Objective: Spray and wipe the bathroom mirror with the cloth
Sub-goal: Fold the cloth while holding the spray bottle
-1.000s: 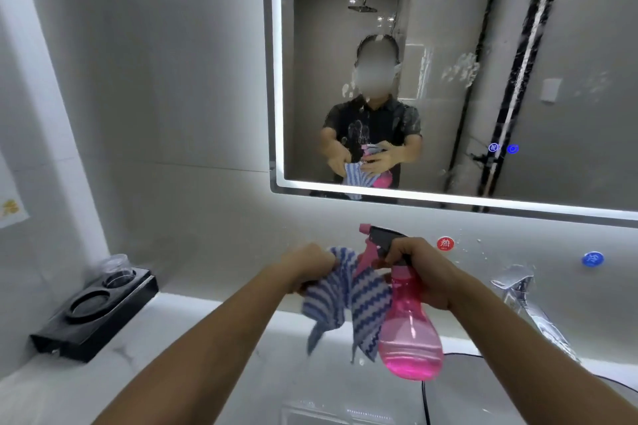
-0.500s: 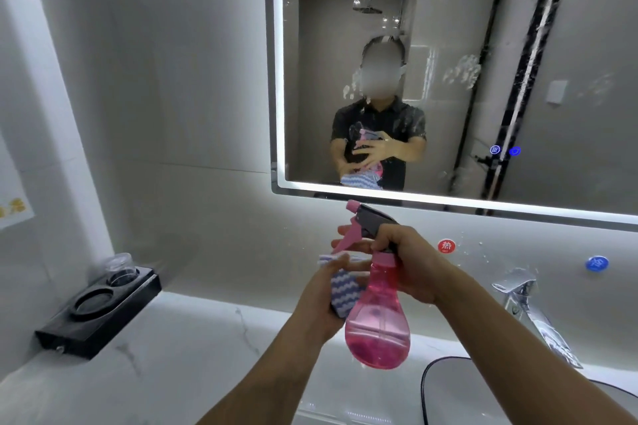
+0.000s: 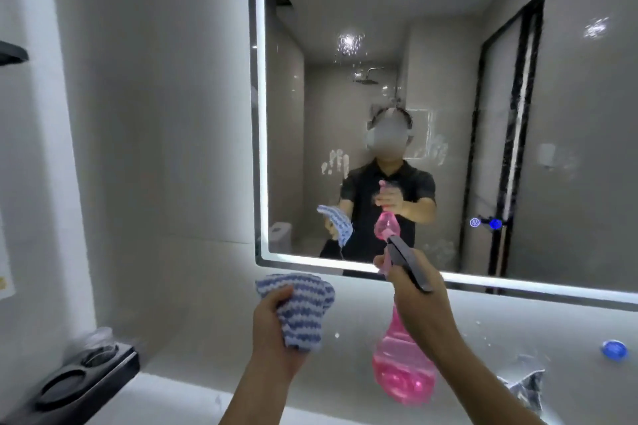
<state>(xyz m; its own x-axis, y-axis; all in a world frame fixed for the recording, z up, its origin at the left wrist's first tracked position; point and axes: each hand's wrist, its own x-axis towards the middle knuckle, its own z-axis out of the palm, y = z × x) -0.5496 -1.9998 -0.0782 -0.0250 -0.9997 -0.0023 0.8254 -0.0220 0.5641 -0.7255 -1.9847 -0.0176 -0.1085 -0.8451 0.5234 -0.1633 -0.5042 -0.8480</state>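
A large lit-edged bathroom mirror point(image 3: 569, 114) fills the upper right, with smears and spray spots on its glass. My left hand point(image 3: 274, 331) grips a bunched blue-and-white striped cloth point(image 3: 302, 307) below the mirror's lower left corner. My right hand point(image 3: 419, 307) holds a pink spray bottle point(image 3: 402, 369) by its neck. The bottle's dark trigger head point(image 3: 405, 260) is raised at the mirror's bottom edge and points toward the glass. The reflection shows both hands, the cloth and the bottle.
A black holder with round cup slots point(image 3: 83, 379) sits on the white counter at lower left. A chrome tap point(image 3: 524, 386) stands at lower right below a blue wall button point(image 3: 614, 349). Grey tiled wall point(image 3: 155, 114) lies left of the mirror.
The view has tilted up and closer to the mirror. My hands have separated: the left moved out with the cloth, the right lifted the bottle's nozzle to the mirror's lower edge.
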